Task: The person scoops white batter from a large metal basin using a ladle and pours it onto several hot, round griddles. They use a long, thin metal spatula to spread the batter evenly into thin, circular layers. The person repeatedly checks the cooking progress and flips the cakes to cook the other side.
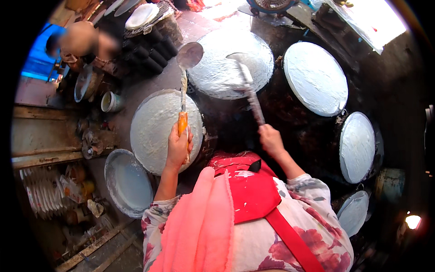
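Observation:
My left hand point(178, 147) is closed round the orange handle of a ladle point(190, 55). Batter-like white stuff coats its shaft, and its round bowl is at the near left rim of a large round pan point(210, 68) covered in wet white coating. Gripped in my right hand point(272, 139) is a long-handled spatula point(246, 77). It reaches over that same pan, its pale head low on or just above the white layer; motion blurs it. Below my left hand lies another round pan point(152, 124) with a thick, bumpy white layer.
White-covered rounds point(316, 79) curve down my right side. At lower left stands a basin point(129, 181) of milky liquid. A bucket point(112, 102) and black cylinders point(149, 52) stand farther left, near another person point(81, 41). A motor-like machine point(271, 4) sits beyond the far pan.

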### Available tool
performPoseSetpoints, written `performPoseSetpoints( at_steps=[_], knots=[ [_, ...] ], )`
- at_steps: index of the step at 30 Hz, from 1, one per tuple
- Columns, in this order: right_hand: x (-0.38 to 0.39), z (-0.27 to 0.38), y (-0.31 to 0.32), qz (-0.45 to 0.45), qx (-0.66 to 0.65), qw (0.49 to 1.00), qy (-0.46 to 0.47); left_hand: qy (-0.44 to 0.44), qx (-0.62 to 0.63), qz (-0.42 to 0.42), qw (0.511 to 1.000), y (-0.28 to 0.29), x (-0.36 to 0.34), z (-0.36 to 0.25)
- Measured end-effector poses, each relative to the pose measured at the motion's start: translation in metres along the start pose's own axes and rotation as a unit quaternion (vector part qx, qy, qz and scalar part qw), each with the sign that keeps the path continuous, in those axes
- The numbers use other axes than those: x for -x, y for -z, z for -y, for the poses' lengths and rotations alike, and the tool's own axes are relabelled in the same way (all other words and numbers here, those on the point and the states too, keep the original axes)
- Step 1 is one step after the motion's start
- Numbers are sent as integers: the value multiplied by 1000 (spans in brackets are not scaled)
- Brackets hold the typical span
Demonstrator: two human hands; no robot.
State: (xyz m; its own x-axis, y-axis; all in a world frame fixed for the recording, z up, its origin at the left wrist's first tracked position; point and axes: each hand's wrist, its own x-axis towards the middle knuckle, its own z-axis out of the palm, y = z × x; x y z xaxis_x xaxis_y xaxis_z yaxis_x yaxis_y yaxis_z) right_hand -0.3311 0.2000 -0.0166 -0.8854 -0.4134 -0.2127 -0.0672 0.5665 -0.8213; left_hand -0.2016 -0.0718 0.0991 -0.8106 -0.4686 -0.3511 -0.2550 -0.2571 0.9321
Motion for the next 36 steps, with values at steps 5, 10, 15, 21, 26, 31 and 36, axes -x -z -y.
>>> performPoseSetpoints(
  at_steps=[5,10,15,21,26,31,36],
  knots=[
    [-8,1,-7,35,138,986,88,-1,40,9,999,-7,-5,0],
    [-39,-21,34,-20,58,998,-32,-7,-10,9,1000,-9,-12,-2],
    [-26,-12,48,65,181,978,80,-5,-22,0,1000,-11,-18,-5],
    [-70,-22,59,36,157,978,134,28,-4,-2,1000,-27,-33,-13],
    [-55,-41,72,66,173,982,26,70,-6,-21,997,-18,-16,-6],
    [-150,-13,82,-27,187,982,8,79,11,-25,996,-29,-6,-5],
    [-272,-6,70,-50,262,957,114,82,4,-23,996,-41,-7,-9]
  ],
)
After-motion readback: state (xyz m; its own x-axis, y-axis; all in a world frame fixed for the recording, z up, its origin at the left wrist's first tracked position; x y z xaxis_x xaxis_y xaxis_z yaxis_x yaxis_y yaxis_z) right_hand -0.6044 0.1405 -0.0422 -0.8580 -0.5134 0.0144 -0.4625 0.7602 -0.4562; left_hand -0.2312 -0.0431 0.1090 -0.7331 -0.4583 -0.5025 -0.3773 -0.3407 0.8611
